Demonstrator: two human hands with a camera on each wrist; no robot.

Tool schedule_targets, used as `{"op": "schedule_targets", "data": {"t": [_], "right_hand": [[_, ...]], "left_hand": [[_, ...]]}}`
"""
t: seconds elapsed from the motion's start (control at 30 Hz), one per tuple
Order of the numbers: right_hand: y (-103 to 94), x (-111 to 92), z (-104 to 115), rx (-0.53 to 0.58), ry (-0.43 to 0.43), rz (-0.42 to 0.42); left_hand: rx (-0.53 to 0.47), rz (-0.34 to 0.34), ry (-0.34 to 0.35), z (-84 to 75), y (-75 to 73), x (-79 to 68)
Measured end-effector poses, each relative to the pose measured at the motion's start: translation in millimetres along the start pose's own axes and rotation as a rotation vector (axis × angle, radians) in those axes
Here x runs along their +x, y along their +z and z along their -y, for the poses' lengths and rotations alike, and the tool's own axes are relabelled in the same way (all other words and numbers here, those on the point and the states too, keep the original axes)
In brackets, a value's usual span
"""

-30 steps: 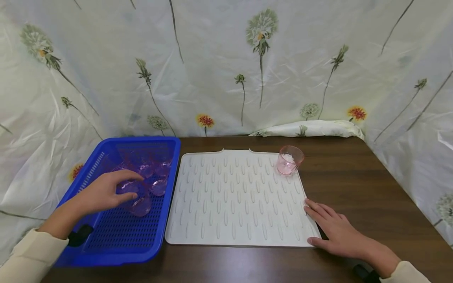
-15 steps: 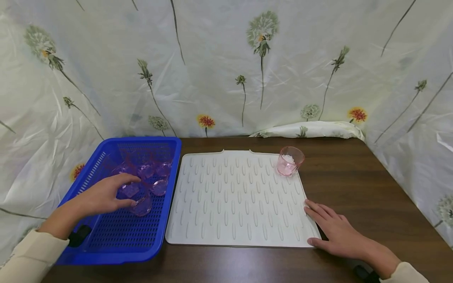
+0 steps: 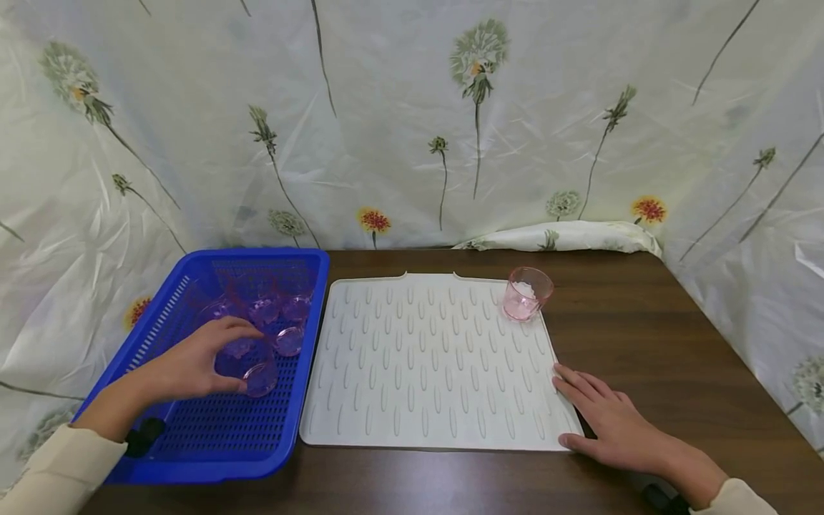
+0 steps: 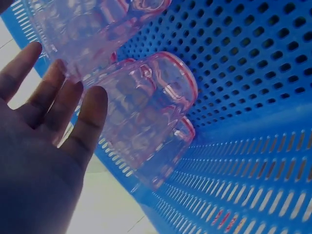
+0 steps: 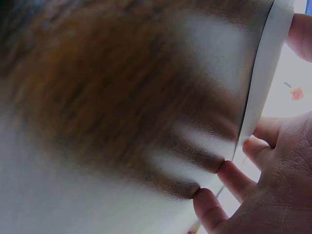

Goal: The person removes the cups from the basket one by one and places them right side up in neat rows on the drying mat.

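Observation:
My left hand (image 3: 206, 357) reaches into the blue basket (image 3: 283, 436), its thumb and fingers bent round a clear pink drinking glass (image 3: 260, 379). In the left wrist view, the fingers (image 4: 66, 105) lie along the side of this glass (image 4: 83, 34), with the thumb only at the corner. Several more pink glasses (image 3: 290, 342) sit close together beside and beyond it in the basket. My right hand (image 3: 608, 418) rests with spread fingers at the right edge of the white ribbed drying mat (image 3: 431, 372). In the right wrist view, its fingertips (image 5: 209, 204) touch down along the edge.
One pink glass (image 3: 526, 295) stands upright on the mat's far right corner. A dark wooden table (image 3: 644, 315) carries basket and mat. A flowered curtain (image 3: 386, 143) hangs behind and at both sides, with a fold lying on the table's back edge.
The left hand has closed in round the near glass, which has shifted slightly to the right. The right hand and the mat have stayed in place.

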State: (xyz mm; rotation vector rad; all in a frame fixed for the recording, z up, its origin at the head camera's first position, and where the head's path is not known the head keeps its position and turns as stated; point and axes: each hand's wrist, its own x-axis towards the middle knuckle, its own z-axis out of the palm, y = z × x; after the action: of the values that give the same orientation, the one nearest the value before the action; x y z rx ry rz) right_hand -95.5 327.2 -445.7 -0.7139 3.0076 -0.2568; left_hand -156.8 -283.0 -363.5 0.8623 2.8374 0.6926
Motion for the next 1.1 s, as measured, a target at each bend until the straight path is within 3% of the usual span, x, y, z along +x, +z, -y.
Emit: {"op": "schedule_targets", "data": {"t": [0.3, 0.63, 0.87, 1.1], "right_hand": [[2.7, -2.7, -1.9, -0.009, 0.016, 0.001], [2.0, -2.5, -0.6, -0.006, 0.014, -0.003], [-0.7, -0.8, -1.7, -0.009, 0.011, 0.006], [-0.4, -1.2, -0.6, -0.004, 0.015, 0.018]], "left_hand": [[-0.181, 0.081, -0.04, 4.9, 9.4, -3.8], [-0.311, 0.186, -0.086, 12.1, 5.4, -2.7], [-0.414, 0.251, -0.074, 17.9, 6.9, 2.0], [-0.401, 0.293, -0.089, 19.9, 8.0, 2.9]]}}
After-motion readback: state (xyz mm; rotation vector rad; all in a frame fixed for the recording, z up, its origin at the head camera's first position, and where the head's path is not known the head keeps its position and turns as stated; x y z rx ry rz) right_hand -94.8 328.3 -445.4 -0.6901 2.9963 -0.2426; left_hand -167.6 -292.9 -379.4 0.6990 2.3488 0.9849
